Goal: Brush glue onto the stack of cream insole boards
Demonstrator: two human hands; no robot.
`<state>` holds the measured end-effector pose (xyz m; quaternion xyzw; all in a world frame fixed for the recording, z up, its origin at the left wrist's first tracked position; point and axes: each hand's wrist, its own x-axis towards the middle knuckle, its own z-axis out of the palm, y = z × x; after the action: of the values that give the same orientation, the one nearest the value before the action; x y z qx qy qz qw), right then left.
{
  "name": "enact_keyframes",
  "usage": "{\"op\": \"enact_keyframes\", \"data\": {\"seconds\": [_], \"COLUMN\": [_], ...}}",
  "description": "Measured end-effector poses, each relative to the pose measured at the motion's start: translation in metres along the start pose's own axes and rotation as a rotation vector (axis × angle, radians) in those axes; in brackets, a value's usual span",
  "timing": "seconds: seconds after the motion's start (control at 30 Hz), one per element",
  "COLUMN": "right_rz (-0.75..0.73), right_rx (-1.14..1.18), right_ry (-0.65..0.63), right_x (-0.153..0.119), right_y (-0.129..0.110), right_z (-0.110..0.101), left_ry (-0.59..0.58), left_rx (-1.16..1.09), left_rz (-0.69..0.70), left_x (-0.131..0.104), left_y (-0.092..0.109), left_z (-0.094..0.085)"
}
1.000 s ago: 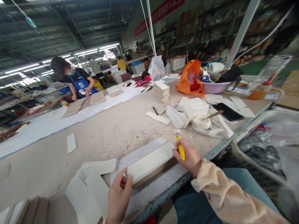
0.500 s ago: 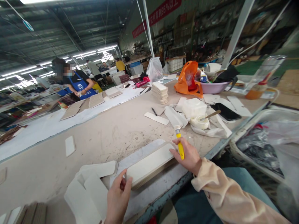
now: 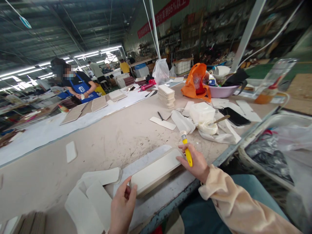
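Note:
A stack of long white strips with rounded ends (image 3: 156,169) lies on a white sheet near the table's front edge. My left hand (image 3: 124,201) grips the near left end of this stack, thumb and fingers at its corner. My right hand (image 3: 195,162) holds a paintbrush (image 3: 187,151) with a yellow handle, its pale-coated bristles pointing away from me. The thumb of that hand also touches the stack's right end. Left of the stack, several loose white strips (image 3: 90,198) overlap in a fanned pile.
Behind the brush stand a white tub (image 3: 202,112) and a bowl of white paste (image 3: 208,127) with a stick in it. Farther right lie a black phone (image 3: 235,117) and a lilac basin (image 3: 224,91). Another strip stack (image 3: 166,96) stands at the back. A co-worker (image 3: 81,84) stands across the table.
The view has shifted very slightly. Both hands, the brush and the stack keep nearly the same positions.

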<state>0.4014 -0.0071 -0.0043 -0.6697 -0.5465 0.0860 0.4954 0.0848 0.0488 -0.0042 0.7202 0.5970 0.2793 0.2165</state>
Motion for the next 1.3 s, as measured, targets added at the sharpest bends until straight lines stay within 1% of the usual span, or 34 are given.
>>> {"op": "enact_keyframes", "data": {"seconds": [0.07,0.17,0.23,0.3,0.37,0.43,0.5,0.57,0.63,0.73,0.87,1.0,1.13,1.23,1.3], "right_rz": [-0.009,-0.018,-0.028,-0.029,-0.017,0.0,0.011,0.019,0.031,0.041,0.027,0.029,0.037,0.019,0.001], "right_rx": [0.027,0.14,0.243,0.358,0.49,0.631,0.759,0.861,0.912,0.919,0.901,0.904,0.937,0.957,0.965], "right_ry": [0.015,0.052,0.073,0.081,0.067,0.045,0.019,-0.003,-0.012,0.02,0.04,0.041,0.044,0.048,0.055], "right_x": [-0.001,-0.002,-0.003,-0.002,-0.001,0.002,0.005,0.008,0.01,0.011,0.01,0.008,0.009,0.01,0.011], "right_y": [-0.001,-0.003,-0.006,-0.011,-0.018,-0.027,-0.036,-0.045,-0.05,-0.05,-0.041,-0.031,-0.027,-0.023,-0.02], "right_z": [0.0,0.0,0.0,0.001,-0.001,-0.004,-0.011,-0.019,-0.027,-0.037,-0.045,-0.051,-0.056,-0.056,-0.053], "left_ry": [-0.005,0.016,0.053,0.057,-0.021,-0.161,-0.295,-0.423,-0.532,-0.607,-0.649,-0.621,-0.581,-0.61,-0.595], "left_rx": [0.015,0.056,0.079,0.086,0.08,0.061,0.026,-0.017,-0.041,-0.071,-0.185,-0.316,-0.396,-0.476,-0.511], "left_rz": [0.018,0.074,0.145,0.233,0.316,0.366,0.385,0.392,0.4,0.382,0.277,0.195,0.134,0.125,0.118], "left_x": [0.0,0.002,0.006,0.012,0.019,0.026,0.032,0.034,0.031,0.016,-0.012,-0.03,-0.039,-0.042,-0.044], "left_y": [-0.002,-0.003,0.002,0.014,0.034,0.059,0.085,0.107,0.122,0.132,0.133,0.14,0.148,0.149,0.147], "left_z": [0.0,-0.004,-0.011,-0.02,-0.027,-0.031,-0.03,-0.025,-0.018,-0.005,0.013,0.029,0.041,0.047,0.052]}}
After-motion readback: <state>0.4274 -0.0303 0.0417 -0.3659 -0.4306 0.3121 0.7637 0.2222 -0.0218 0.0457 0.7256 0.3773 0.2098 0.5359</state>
